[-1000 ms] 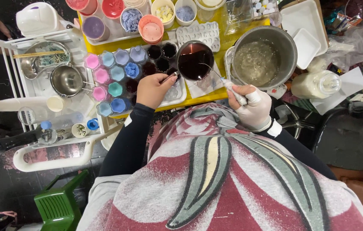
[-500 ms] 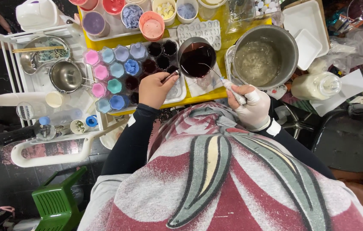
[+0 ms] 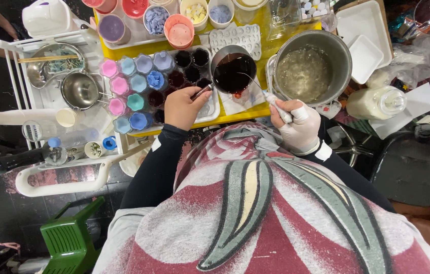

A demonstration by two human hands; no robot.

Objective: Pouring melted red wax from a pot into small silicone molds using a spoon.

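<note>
My left hand [image 3: 183,106] grips the handle of a small metal pot [image 3: 233,71] filled with dark red liquid, held over a white tray [image 3: 214,107] of small cups. Some cups hold pink, blue and purple solids [image 3: 139,83]; others hold dark red liquid [image 3: 184,66]. My right hand [image 3: 298,127], in a white glove, holds a thin spoon [image 3: 260,90] whose tip dips into the pot. A large steel pot [image 3: 310,66] of clear, cloudy liquid stands just right of the small pot.
Bowls of coloured pieces [image 3: 174,25] and a white mould [image 3: 235,36] line the yellow table's far side. A white rack [image 3: 58,96] at left carries steel bowls and bottles. A white jar [image 3: 377,101] and trays [image 3: 364,35] lie right. A green stool [image 3: 70,238] stands on the floor.
The view has shifted slightly. Both hands stay where they were, with the spoon still in the small pot.
</note>
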